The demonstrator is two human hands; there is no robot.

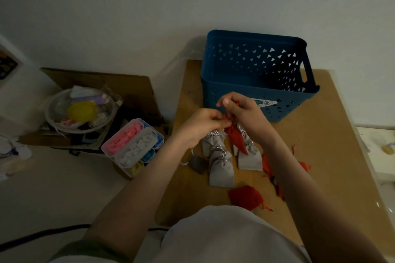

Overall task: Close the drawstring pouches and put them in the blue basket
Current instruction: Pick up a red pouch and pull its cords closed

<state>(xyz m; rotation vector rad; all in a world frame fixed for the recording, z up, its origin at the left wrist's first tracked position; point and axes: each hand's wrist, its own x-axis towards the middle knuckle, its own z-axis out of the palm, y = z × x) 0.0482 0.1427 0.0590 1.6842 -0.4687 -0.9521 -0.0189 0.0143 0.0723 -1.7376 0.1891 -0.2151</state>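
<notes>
Shirt [224, 235]: pale, bottom centre of the frame.
Flat red pouch [244, 195]: lies on the brown table [324, 134], lower centre.
Other red pouches [303, 165]: right of centre, partly hidden under the right forearm.
Grey pouches [221, 168]: a cluster at centre with necks gathered, lying side by side; a dark grey pouch [198, 164] is just left of them.
Held red pouch [236, 137]: hangs above the grey cluster at centre, in front of the basket and outside it.
Left hand [201, 124]: fingers curled, pinching the held pouch's neck.
Right hand [243, 109]: fingers curled, pinching at the pouch's top, slightly higher; the cord itself is too small to tell.
Compartment box [132, 145]: left of the table, with pink, white, blue and yellow contents.
Blue basket [256, 92]: upright at the table's far end, upper centre-right.
Clear bowl [81, 111]: centre left, a yellow lid inside, on cardboard [106, 83].
</notes>
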